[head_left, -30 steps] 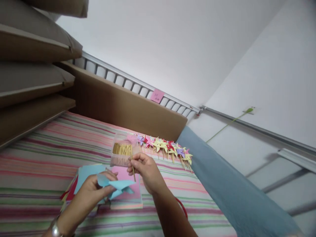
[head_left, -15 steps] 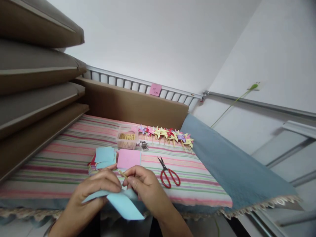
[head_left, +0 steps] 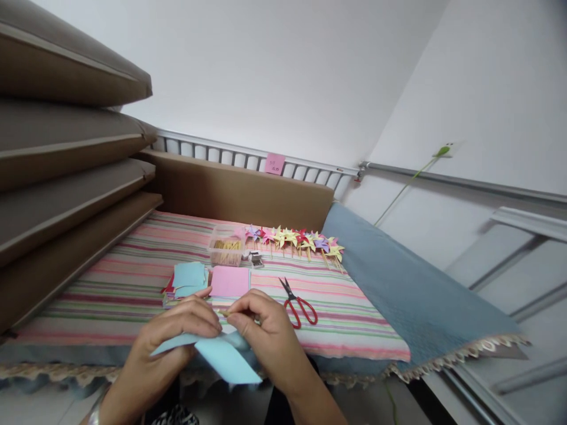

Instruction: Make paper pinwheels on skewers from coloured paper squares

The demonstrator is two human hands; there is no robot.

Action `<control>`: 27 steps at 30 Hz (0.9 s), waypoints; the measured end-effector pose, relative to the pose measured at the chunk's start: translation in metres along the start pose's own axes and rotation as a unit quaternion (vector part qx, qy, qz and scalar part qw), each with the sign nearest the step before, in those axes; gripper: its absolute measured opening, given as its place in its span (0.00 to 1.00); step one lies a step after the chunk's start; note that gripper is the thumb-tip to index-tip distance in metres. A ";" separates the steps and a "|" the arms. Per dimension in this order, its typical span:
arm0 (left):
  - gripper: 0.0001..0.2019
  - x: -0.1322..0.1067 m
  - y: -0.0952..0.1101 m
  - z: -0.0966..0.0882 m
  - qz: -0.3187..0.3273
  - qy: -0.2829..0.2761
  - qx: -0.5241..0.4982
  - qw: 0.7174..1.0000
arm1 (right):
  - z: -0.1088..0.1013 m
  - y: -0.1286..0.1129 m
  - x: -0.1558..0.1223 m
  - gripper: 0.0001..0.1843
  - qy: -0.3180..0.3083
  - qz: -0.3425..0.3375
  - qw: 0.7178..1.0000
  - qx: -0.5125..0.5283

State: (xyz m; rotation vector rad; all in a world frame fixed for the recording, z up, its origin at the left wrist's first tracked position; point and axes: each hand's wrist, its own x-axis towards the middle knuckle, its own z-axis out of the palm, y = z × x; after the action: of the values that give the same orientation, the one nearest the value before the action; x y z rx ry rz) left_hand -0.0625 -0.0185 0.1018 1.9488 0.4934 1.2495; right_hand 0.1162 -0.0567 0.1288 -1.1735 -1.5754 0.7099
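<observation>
My left hand (head_left: pixel 177 333) pinches a folded light blue paper piece (head_left: pixel 225 359) close in front of me. My right hand (head_left: pixel 261 330) is closed on a thin wooden stick (head_left: pixel 222 313) whose tip meets the paper between my two hands. Behind them on the striped cloth (head_left: pixel 110 283) lie a stack of pink square paper (head_left: pixel 229 281) and a pile of blue and red squares (head_left: pixel 188 276). A clear box of wooden sticks (head_left: pixel 225 251) stands further back. A row of several coloured paper pinwheels (head_left: pixel 295 239) lies beyond it.
Red-handled scissors (head_left: pixel 297 306) lie on the cloth right of my hands. A small stapler-like object (head_left: pixel 256 258) sits beside the box. Brown cushions (head_left: pixel 66 153) are stacked at the left, a brown board (head_left: pixel 239 195) stands behind, and a blue cloth (head_left: pixel 398 289) slopes at the right.
My right hand carried the stick from the box down to the blue paper near me. Both hands pulled back toward my body, and the view tilted level.
</observation>
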 end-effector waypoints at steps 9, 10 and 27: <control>0.09 -0.010 0.007 0.003 -0.011 0.041 0.022 0.999 | -0.001 -0.009 -0.009 0.05 0.013 -0.002 1.000 0.000; 0.09 -0.010 0.006 0.003 -0.013 0.046 0.024 0.999 | -0.001 -0.010 -0.009 0.05 0.015 -0.004 1.000 -0.003; 0.12 -0.009 -0.006 0.006 0.026 0.012 0.034 0.999 | -0.004 -0.007 -0.011 0.07 0.026 -0.034 0.998 -0.041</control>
State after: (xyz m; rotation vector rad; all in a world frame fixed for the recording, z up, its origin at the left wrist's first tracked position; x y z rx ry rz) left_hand -0.0606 -0.0231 0.0903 2.0170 0.5057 1.3066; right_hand 0.1181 -0.0694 0.1326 -1.1835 -1.6059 0.5712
